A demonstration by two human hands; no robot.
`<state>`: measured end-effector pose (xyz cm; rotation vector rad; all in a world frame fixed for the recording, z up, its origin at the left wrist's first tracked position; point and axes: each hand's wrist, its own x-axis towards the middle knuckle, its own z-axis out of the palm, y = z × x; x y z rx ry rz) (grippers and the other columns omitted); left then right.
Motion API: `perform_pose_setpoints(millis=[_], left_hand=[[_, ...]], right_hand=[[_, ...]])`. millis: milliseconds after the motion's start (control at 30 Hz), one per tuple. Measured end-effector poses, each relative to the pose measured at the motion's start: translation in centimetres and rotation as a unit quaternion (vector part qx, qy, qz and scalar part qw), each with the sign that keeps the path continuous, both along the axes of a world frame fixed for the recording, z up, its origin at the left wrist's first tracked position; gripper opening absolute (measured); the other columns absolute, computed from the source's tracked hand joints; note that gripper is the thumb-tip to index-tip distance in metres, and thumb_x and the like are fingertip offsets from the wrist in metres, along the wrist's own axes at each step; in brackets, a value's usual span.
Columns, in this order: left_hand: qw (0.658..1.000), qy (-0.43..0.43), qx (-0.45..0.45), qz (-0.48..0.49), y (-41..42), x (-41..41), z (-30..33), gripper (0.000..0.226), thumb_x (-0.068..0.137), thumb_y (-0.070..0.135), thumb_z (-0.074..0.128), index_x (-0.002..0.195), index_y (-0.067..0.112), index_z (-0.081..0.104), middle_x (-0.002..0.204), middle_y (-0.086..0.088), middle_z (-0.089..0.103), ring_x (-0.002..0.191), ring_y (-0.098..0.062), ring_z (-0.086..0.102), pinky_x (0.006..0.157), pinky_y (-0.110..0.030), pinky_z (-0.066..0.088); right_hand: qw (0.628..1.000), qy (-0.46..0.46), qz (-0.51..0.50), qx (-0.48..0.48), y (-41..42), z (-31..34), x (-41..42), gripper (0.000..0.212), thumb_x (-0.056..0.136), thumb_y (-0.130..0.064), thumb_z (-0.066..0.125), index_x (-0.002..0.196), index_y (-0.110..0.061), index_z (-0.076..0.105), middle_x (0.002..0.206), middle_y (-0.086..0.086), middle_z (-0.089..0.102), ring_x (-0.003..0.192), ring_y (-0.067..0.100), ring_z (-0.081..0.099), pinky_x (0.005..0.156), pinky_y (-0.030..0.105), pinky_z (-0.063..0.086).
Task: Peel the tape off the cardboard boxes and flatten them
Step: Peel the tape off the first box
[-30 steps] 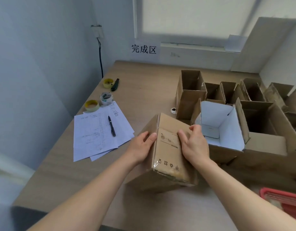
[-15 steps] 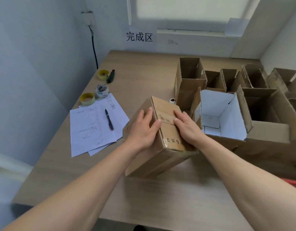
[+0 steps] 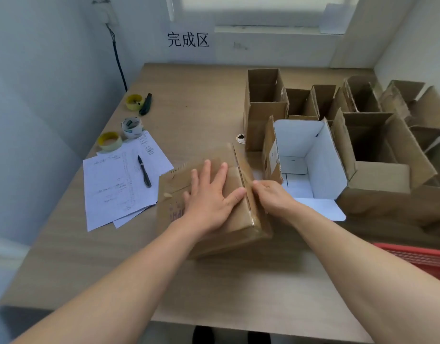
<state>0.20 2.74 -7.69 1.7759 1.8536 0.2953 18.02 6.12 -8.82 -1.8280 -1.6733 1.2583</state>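
A closed brown cardboard box (image 3: 179, 192) lies on the wooden table (image 3: 194, 100) in front of me, its taped seam facing up. My left hand (image 3: 210, 194) presses flat on the box's top face, fingers spread. My right hand (image 3: 272, 197) sits at the box's right edge with its fingertips curled at the clear tape (image 3: 247, 194) along the seam; whether they pinch the tape I cannot tell.
Several open cardboard boxes (image 3: 266, 105) stand at the right, one with a white inside (image 3: 310, 155). Paper sheets (image 3: 119, 180) with a pen (image 3: 144, 171), tape rolls (image 3: 109, 141) and a knife (image 3: 145, 104) lie at the left. A red basket (image 3: 422, 259) is at the right edge.
The box has been turned so its long taped face is up. My left hand moved from its side onto the top, and my right hand shifted to the seam edge.
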Motion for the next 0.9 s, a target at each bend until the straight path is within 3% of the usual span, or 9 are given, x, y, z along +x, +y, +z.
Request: perform_pose_setpoints(millis=[67,167,267,367,500,700,767,833,900], left_hand=[[0.999,0.053,-0.007,-0.007,-0.4,-0.1,-0.7,0.078,0.086,0.08,0.034,0.153,0.051,0.006,0.166,0.008,-0.015,0.152,-0.029,-0.014,0.116,-0.06,0.007],[0.995,0.1,-0.017,-0.019,-0.7,-1.3,-1.8,0.073,0.09,0.075,0.036,0.154,0.051,0.009,0.167,0.005,-0.012,0.152,-0.031,-0.011,0.118,-0.054,0.01],[0.987,0.156,-0.021,-0.038,-1.4,-2.4,-3.3,0.072,0.09,0.076,0.032,0.154,0.051,0.008,0.167,0.006,-0.011,0.152,-0.027,-0.012,0.117,-0.051,0.011],[0.981,0.187,-0.01,-0.055,-1.8,-2.0,-4.3,0.071,0.091,0.076,0.027,0.153,0.051,0.005,0.166,0.007,-0.012,0.152,-0.025,-0.016,0.116,-0.052,0.008],[0.98,0.196,-0.006,-0.044,-1.7,-1.5,-4.8,0.068,0.093,0.074,0.025,0.154,0.051,0.007,0.166,0.006,-0.013,0.151,-0.026,-0.015,0.115,-0.051,0.008],[0.975,0.217,-0.005,-0.039,-2.0,-1.6,-5.1,0.068,0.091,0.075,0.019,0.153,0.052,0.003,0.166,0.006,-0.012,0.152,-0.027,-0.014,0.115,-0.049,0.009],[0.974,0.222,-0.002,-0.038,-2.0,-1.5,-5.1,0.068,0.091,0.075,0.018,0.153,0.052,0.003,0.166,0.006,-0.012,0.152,-0.027,-0.014,0.115,-0.048,0.009],[0.978,0.207,0.001,-0.038,-2.0,-1.6,-4.9,0.067,0.092,0.074,0.022,0.154,0.051,0.007,0.167,0.006,-0.01,0.152,-0.025,-0.013,0.116,-0.047,0.007],[0.984,0.174,0.019,-0.036,-2.5,-1.9,-4.6,0.066,0.094,0.07,0.03,0.154,0.048,0.015,0.167,0.005,-0.007,0.153,-0.022,-0.011,0.117,-0.044,0.007]], right_hand=[[1.0,-0.011,0.01,-0.004,-0.7,-0.1,-0.7,0.043,0.103,-0.026,0.036,0.091,-0.001,0.069,0.096,0.016,0.07,0.097,0.033,0.063,0.088,0.043,0.049],[0.993,0.06,-0.094,0.032,-2.0,-0.9,-0.9,0.043,0.101,-0.029,0.042,0.086,0.002,0.068,0.088,0.018,0.07,0.092,0.038,0.063,0.081,0.048,0.051],[0.975,0.142,-0.166,0.044,-5.4,-2.1,0.4,0.029,0.098,-0.035,0.053,0.09,-0.021,0.077,0.088,-0.005,0.075,0.091,0.018,0.068,0.081,0.044,0.054],[0.975,0.148,-0.159,0.041,-8.7,-3.4,1.8,0.018,0.093,-0.03,0.066,0.081,-0.042,0.076,0.088,-0.018,0.075,0.087,0.001,0.069,0.084,0.037,0.057],[0.97,0.133,-0.201,0.037,-10.6,-5.0,2.7,0.02,0.088,-0.028,0.074,0.068,-0.025,0.074,0.067,-0.003,0.071,0.064,0.012,0.062,0.073,0.051,0.057],[0.969,0.135,-0.197,0.056,-11.7,-5.0,3.1,0.022,0.087,-0.018,0.075,0.066,-0.022,0.069,0.061,0.001,0.066,0.059,0.015,0.057,0.065,0.049,0.055],[0.971,0.148,-0.18,0.058,-11.6,-4.9,3.3,0.019,0.087,-0.013,0.074,0.07,-0.021,0.069,0.065,-0.002,0.066,0.062,0.013,0.058,0.063,0.044,0.055],[0.964,0.195,-0.179,0.037,-11.5,-4.6,3.4,0.018,0.088,-0.005,0.072,0.092,-0.022,0.07,0.072,-0.002,0.067,0.067,0.011,0.059,0.057,0.032,0.054],[0.954,0.234,-0.186,-0.001,-11.2,-4.5,3.5,0.032,0.088,0.001,0.069,0.114,-0.017,0.066,0.073,-0.001,0.064,0.066,0.008,0.058,0.057,0.022,0.051]])
